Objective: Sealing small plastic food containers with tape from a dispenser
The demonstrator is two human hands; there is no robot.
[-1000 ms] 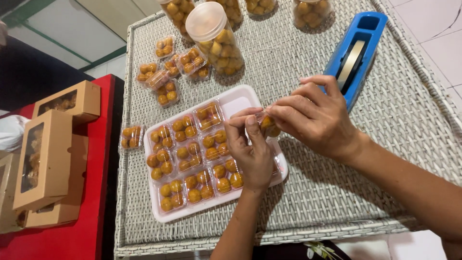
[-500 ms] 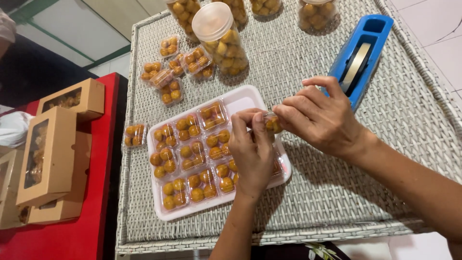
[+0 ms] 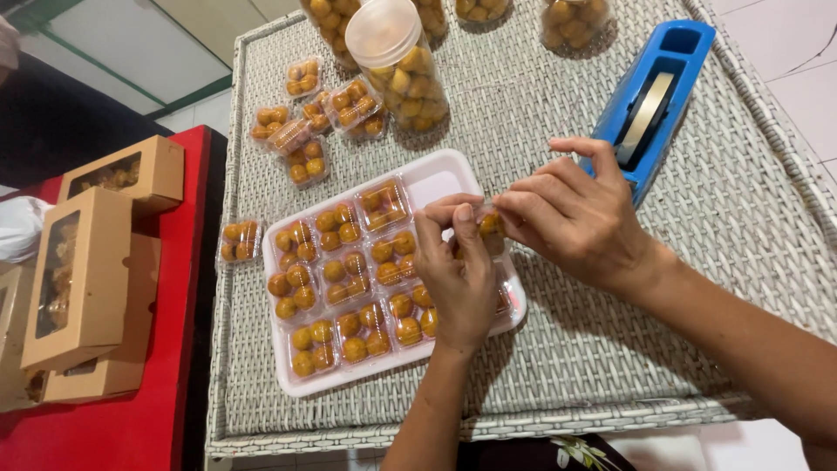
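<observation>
Both hands meet over the right half of the white tray (image 3: 436, 179), pinching one small clear packet of orange balls (image 3: 488, 225) between them. The left hand (image 3: 458, 279) grips the packet's near-left side with thumb and fingertips; the right hand (image 3: 580, 218) closes on its far-right side, fingers curled over the top. The packet is lifted just above the tray, toward the tray's right edge and about midway between the near and far edges of the bench (image 3: 697, 288).

By the look of it the work is well along. The tray already carries a good many filled packets (image 3: 344, 279) laid in rows, covering most of its floor; only the far right corner shows bare white. Still outside the tray are a loose cluster of packets (image 3: 309, 122) near the far left corner of the bench and a single packet (image 3: 240, 242) just off the tray's left edge, so some remain to be handled.

The held packet is mostly hidden by fingers. What shows suggests its long axis runs roughly left to right, between the two hands and in line with the tray's longer side, lying close to flat; which end leads I cannot tell.

A blue tape dispenser (image 3: 649, 109) lies just beyond the right hand, and plastic jars (image 3: 401, 65) of the same balls stand along the far edge. Brown window boxes (image 3: 83, 270) sit on a red surface to the left.
</observation>
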